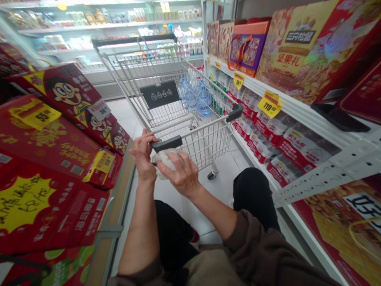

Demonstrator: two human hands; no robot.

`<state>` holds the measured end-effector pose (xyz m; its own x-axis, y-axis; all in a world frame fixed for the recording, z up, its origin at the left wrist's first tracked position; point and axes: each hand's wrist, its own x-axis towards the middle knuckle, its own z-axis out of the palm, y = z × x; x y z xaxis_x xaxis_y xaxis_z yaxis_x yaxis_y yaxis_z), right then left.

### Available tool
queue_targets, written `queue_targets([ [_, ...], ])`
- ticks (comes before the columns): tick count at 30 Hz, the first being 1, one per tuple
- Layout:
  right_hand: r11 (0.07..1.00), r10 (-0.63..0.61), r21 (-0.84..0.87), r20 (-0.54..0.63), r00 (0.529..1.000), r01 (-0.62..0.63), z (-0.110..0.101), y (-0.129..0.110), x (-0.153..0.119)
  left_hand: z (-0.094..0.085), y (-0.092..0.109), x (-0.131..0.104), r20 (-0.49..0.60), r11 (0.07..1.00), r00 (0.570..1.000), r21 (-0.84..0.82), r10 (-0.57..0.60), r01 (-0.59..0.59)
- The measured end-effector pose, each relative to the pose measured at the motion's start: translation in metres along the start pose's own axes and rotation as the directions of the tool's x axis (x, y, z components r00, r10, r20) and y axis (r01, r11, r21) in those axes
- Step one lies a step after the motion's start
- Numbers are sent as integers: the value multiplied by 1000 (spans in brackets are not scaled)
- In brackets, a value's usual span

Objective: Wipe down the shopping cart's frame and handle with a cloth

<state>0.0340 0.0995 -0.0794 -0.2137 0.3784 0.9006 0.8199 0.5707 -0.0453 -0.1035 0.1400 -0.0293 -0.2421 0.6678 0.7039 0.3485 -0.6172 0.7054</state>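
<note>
A wire shopping cart (206, 146) with dark plastic corner pieces stands in front of me. My right hand (182, 172) is closed over a crumpled whitish cloth (166, 160), pressed against the cart's near-left corner by the dark corner piece (168, 143). At the same corner, just left of the cloth, my left hand (144, 155) has its fingers curled over the cart's rim. The exact grip of its fingertips is partly hidden. A dark sign plate (160, 95) hangs on the far wire panel.
Red gift boxes (37, 144) are stacked close on my left behind a rail. To the right, a white shelf (302, 126) carries boxes, with bottle packs (284, 148) below. Large water bottles (203, 98) stand beyond the cart. A lit refrigerated shelf (111, 27) lies behind.
</note>
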Motion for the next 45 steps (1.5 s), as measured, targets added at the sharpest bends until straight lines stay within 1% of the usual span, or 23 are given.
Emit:
queue_targets([
  [1,1000,13,-17,18,1000,-12,0,10,1,-2,1,1,18,1000,1000,14,-16,15],
  [3,985,165,-64,41,985,-162,-2,38,1,-6,3,2,49,999,998,30,-46,45],
  [6,858,506,-109,13,862,-502,-9,71,0,-7,8,4,53,996,996,46,-74,72],
  [8,806,587,-106,15,809,-583,-12,71,1,-5,15,5,27,993,997,97,-70,67],
  [11,876,482,-70,72,873,-478,-13,42,1,1,28,7,38,966,999,260,2,-12],
  [13,929,369,-37,83,926,-367,-12,26,-1,6,37,9,125,933,990,346,58,-99],
  [15,963,269,-15,72,960,-269,-10,27,-2,9,42,11,234,902,969,395,86,-175],
  [17,976,220,-17,49,974,-219,-9,50,-3,10,44,12,301,879,950,426,87,-216],
  [19,965,260,-40,15,965,-259,-7,84,-1,10,43,13,314,869,946,444,78,-219],
  [21,916,393,-68,-56,918,-396,-4,110,2,10,41,14,303,868,949,446,82,-217],
  [23,840,528,-73,-121,840,-538,-1,115,5,12,40,14,283,867,955,448,91,-216],
  [25,793,595,-61,-138,792,-606,2,102,5,15,41,15,260,868,961,452,92,-205],
  [27,819,566,-39,-117,816,-573,5,84,2,17,42,15,240,868,967,459,84,-189],
  [29,899,436,-14,-89,896,-439,6,78,-2,16,44,17,232,862,971,476,65,-172],
  [30,928,370,-8,-76,926,-372,6,83,-3,14,44,18,232,856,971,490,54,-164],
  [32,943,331,-21,-70,941,-333,3,104,-3,11,43,20,229,843,973,516,32,-149],
  [33,926,372,-39,-83,925,-376,1,117,-2,9,43,21,224,838,974,527,26,-143],
  [35,848,514,-63,-152,845,-527,-2,136,3,6,42,22,214,829,977,543,19,-135],
  [37,768,611,-61,-225,759,-637,-2,137,7,5,40,22,207,816,978,563,12,-129],
  [38,749,630,-61,-239,739,-659,-1,131,8,5,40,22,206,808,978,576,8,-128],
  [40,769,612,-62,-214,761,-636,0,113,9,5,38,22,192,796,981,592,7,-122],
  [42,826,550,-46,-153,821,-562,0,101,6,4,35,23,185,790,983,599,18,-127],
  [45,881,470,-18,-81,879,-473,-5,117,1,-1,30,27,181,782,983,607,34,-139],
])
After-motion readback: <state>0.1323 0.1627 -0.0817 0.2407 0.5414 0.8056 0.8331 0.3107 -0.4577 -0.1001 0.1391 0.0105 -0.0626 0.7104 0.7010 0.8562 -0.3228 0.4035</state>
